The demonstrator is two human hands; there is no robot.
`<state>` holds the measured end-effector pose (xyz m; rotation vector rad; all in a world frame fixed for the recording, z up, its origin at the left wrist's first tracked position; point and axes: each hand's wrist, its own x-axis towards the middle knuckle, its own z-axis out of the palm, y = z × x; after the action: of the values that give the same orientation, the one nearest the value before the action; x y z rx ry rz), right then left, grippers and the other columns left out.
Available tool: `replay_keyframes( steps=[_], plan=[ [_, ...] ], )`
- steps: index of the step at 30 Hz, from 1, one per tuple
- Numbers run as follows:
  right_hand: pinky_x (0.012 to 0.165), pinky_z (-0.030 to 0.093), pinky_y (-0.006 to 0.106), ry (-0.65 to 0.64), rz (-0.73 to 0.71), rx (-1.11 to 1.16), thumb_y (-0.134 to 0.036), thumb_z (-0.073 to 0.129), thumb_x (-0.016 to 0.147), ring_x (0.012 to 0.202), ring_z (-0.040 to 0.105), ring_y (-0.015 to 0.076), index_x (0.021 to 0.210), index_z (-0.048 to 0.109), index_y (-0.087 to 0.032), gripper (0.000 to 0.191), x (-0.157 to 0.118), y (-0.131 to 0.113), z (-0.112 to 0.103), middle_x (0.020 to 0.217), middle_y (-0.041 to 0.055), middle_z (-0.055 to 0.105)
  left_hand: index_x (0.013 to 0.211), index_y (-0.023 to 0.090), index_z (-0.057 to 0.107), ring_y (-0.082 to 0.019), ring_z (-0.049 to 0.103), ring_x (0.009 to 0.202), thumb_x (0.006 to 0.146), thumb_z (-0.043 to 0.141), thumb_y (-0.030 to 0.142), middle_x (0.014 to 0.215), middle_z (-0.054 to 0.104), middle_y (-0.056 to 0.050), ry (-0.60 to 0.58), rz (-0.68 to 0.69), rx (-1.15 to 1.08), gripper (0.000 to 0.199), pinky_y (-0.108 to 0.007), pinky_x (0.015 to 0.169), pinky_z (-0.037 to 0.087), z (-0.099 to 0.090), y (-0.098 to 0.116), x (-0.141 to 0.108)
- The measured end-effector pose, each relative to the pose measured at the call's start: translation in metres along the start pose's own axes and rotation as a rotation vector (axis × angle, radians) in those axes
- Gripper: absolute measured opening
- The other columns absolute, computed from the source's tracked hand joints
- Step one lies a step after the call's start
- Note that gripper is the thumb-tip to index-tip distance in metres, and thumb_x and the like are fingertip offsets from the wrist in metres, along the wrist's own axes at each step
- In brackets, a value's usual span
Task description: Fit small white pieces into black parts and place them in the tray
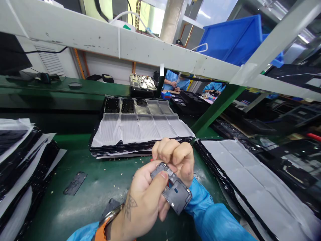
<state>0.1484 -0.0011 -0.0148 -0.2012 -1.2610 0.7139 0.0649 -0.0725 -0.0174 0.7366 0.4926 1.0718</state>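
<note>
My left hand (145, 190) grips a small dark grey plastic housing (177, 194) with cut-outs and tiny metal contacts, its thumb pressed on the upper half. Just behind the housing's upper end is my right hand (175, 155), its fingers curled in. A bit of red shows near its fingertips and through the housing's cut-out; what it belongs to is hidden. On the green tabletop (92, 201) to the left lies a similar dark housing (75, 183). Another dark part (110, 206) is partly covered by my left wrist.
Ahead is a stack of trays (142, 129) with white sheeting and several black parts. Another sheeted stack (253, 177) stands right, and black trays with white sheets (27, 167) left. A green post (217, 107) and shelf beam (150, 47) cross in front. People in blue sleeves (170, 78) sit beyond.
</note>
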Motion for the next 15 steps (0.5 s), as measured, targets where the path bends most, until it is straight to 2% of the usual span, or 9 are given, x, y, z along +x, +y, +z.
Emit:
replay_keyframes(
  steps=[2,5,9,11,13,15],
  plan=[
    [0.048,0.043,0.034,-0.020,-0.011,-0.040,-0.061,0.053,0.096,0.049,0.039,0.0184,0.071,0.029,-0.026,0.049,0.000,0.000,-0.002,0.056,-0.0038,0.032,0.090,0.017,0.060,-0.004,0.032,0.029,0.096,0.066,0.048,0.040,0.038,0.011,0.000,0.000,0.005,0.032,-0.013,0.034,0.032,0.000,-0.001,0.000],
    [0.047,0.041,0.033,-0.121,-0.031,-0.057,-0.060,0.050,0.098,0.047,0.035,0.0170,0.069,0.028,-0.025,0.050,0.002,0.002,-0.006,0.052,-0.0044,0.031,0.098,0.016,0.062,-0.004,0.029,0.029,0.095,0.067,0.049,0.039,0.036,0.012,0.016,-0.014,0.004,0.033,-0.013,0.033,0.032,0.003,0.000,0.001],
    [0.049,0.041,0.031,-0.304,-0.113,0.089,-0.050,0.049,0.101,0.047,0.036,0.0151,0.071,0.039,-0.025,0.040,0.010,0.006,-0.012,0.052,-0.0046,0.033,0.100,0.016,0.062,-0.005,0.026,0.029,0.091,0.070,0.051,0.038,0.033,0.014,0.034,-0.055,0.005,0.036,-0.015,0.032,0.030,0.005,0.002,0.003],
    [0.053,0.044,0.032,-0.347,-0.112,0.092,-0.050,0.054,0.098,0.053,0.044,0.0159,0.079,0.049,-0.025,0.032,0.018,0.005,-0.018,0.059,-0.0031,0.041,0.101,0.017,0.063,-0.006,0.026,0.029,0.093,0.066,0.051,0.039,0.033,0.013,0.035,-0.039,0.049,0.036,-0.017,0.032,0.031,0.003,0.006,0.003],
    [0.061,0.050,0.034,-0.415,-0.005,-0.018,-0.051,0.061,0.095,0.065,0.054,0.0181,0.090,0.058,-0.025,0.027,0.027,-0.001,-0.027,0.074,0.0013,0.054,0.105,0.018,0.066,-0.008,0.035,0.031,0.097,0.060,0.050,0.043,0.041,0.009,0.090,0.069,0.232,0.033,-0.019,0.035,0.035,-0.001,0.014,0.001],
    [0.067,0.053,0.034,-0.575,0.182,-0.168,-0.050,0.066,0.094,0.075,0.059,0.0187,0.101,0.063,-0.023,0.028,0.037,-0.012,-0.040,0.088,0.0052,0.061,0.110,0.020,0.071,-0.013,0.055,0.044,0.099,0.059,0.042,0.058,0.061,0.001,0.178,0.286,0.562,0.027,-0.023,0.047,0.048,-0.006,0.023,-0.002]
  ],
)
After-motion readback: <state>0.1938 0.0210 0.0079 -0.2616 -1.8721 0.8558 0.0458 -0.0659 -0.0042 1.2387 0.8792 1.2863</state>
